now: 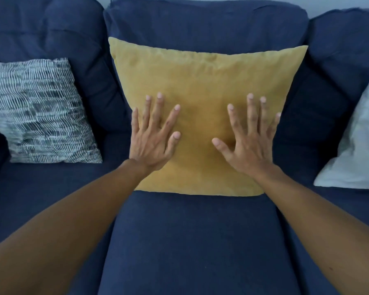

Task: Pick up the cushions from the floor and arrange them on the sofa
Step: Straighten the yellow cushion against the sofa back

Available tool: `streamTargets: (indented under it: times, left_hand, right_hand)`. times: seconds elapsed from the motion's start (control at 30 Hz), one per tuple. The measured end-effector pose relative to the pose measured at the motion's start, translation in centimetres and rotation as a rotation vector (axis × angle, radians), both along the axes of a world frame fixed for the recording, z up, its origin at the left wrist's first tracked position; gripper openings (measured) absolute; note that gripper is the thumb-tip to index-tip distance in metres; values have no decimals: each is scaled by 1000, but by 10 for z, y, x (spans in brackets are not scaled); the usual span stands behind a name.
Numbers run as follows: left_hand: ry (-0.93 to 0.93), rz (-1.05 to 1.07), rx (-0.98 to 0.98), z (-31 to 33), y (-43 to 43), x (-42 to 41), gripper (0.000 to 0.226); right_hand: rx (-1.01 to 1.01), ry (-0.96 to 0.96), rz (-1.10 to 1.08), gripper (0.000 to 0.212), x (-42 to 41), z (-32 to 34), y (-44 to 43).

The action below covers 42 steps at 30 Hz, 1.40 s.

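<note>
Left hand (151,143) and right hand (248,145), both spread flat and gripping nothing, seem to press the yellow cushion (205,81) against the sofa (190,241) back; next, fetching any remaining cushion.

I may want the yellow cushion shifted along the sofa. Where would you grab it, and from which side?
Probably by its two side edges, one hand on each. The yellow cushion stands propped against the sofa backrest, both sides free. The left hand and right hand lie flat and open on its face, so sliding them outward reaches those edges.
</note>
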<state>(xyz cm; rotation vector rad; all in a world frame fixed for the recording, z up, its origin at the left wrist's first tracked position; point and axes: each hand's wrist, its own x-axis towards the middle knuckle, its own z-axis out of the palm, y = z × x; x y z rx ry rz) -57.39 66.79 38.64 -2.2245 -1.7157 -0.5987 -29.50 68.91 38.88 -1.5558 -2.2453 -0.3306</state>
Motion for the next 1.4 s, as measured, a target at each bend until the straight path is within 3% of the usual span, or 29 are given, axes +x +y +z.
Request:
streamTargets:
  times: [0.43,0.57,0.77,0.97,1.13,1.4]
  left_hand:
    - [77,-24,107,-31,70,-28,63]
    - [81,0,94,-19,78,-49,63]
    - [64,-39,73,21,80,-66,67]
    - [47,-91,53,60,81,-30,66]
    - [18,-78,6,63,93,9,60]
    - [96,-11,-65,58,134,-23,61]
  right_hand:
    - [77,-42,12,87,21,-51,51]
    - [29,-83,0,88,38,-35,60]
    - [-31,4,-121,88,59,21,71]
    - [0,53,-23,80,25,77,85]
    - [-63,-32,27,77,-27,75,96]
    - [-106,-37,-104,79,-11,58,138]
